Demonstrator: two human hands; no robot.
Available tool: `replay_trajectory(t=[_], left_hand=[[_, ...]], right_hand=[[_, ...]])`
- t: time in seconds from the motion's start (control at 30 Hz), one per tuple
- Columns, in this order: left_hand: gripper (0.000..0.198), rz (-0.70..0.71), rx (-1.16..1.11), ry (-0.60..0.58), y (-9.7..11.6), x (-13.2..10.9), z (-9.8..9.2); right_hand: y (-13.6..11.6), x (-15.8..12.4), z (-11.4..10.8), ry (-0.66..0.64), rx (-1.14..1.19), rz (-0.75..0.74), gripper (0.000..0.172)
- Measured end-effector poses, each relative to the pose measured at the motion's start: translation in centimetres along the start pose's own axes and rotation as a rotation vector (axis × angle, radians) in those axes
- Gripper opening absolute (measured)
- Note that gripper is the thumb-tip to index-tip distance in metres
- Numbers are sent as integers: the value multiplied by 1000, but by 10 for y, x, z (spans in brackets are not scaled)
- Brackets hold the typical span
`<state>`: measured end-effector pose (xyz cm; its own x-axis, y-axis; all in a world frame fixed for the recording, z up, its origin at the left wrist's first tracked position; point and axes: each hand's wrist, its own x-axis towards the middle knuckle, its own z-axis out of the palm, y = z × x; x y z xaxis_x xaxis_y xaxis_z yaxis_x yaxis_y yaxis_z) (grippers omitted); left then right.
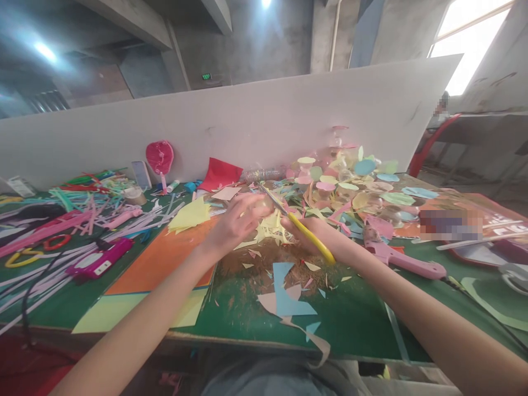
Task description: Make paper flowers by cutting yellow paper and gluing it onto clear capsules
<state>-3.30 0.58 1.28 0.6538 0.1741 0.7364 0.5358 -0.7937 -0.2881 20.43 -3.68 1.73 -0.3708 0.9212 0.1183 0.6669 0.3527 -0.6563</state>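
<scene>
Your left hand [233, 223] is reaching in from the left, its fingers [253, 204] curling beside the blades, though this view is not showing what they hold. Your right hand [322, 234] is wrapping its fingers around the yellow-handled scissors [313, 242], which are hovering over the front-middle of the green worktop [350, 324]. They are likely handling light and stiff, so you are best gripping the handle. The pale yellow paper scraps [272, 231] below are looking flimsy, and a pink glue gun [406, 263] is lying further right.

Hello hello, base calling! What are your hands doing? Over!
Right hand on yellow scissors. Left hand beside the blades. Yellow paper scraps below. Pink glue gun off to the right.
</scene>
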Motion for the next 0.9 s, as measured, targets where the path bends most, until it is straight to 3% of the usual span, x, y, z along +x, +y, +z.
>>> replay_trajectory(t=[0.17,0.33,0.47,0.7,0.9], left_hand=[[37,-13,18,6,1,1,2],[32,-87,30,-7,3,4,1],[35,-218,13,-37,0,2,1],[23,-468,14,-278,-6,-8,8],[14,-512,50,3,-6,-1,1]], right_hand=[[-3,1,2,98,-5,143,62],[-2,1,-5,170,-13,164,58],[3,0,-7,205,-283,149,56],[12,2,2,234,-698,10,54],[19,2,6,253,-917,-44,45]])
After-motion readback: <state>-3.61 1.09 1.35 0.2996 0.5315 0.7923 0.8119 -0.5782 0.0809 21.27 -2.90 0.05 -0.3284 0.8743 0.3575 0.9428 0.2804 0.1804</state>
